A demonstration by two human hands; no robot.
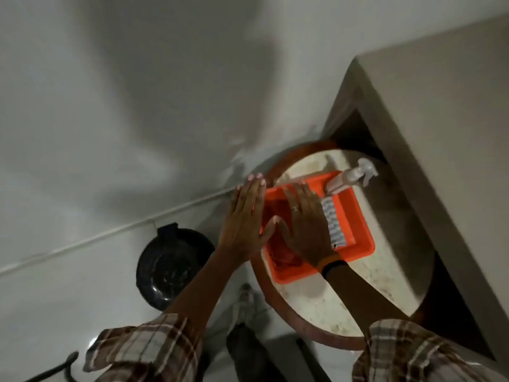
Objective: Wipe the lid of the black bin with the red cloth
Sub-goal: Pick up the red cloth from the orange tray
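Note:
The black bin (173, 267) stands on the floor at lower left, its round glossy lid facing up. The red cloth (283, 259) lies crumpled in an orange tray (355, 224) on a round table. My left hand (246, 216) hovers flat with fingers spread over the tray's left edge, holding nothing. My right hand (305, 224) is spread flat over the tray, above the cloth, covering part of it. Neither hand grips the cloth.
A spray bottle (349, 176) and a white ridged brush (333, 224) lie in the tray. The round table (385, 277) has a pale top and brown rim. A beige counter (440, 161) rises at right. My shoe (245, 304) is on the white floor.

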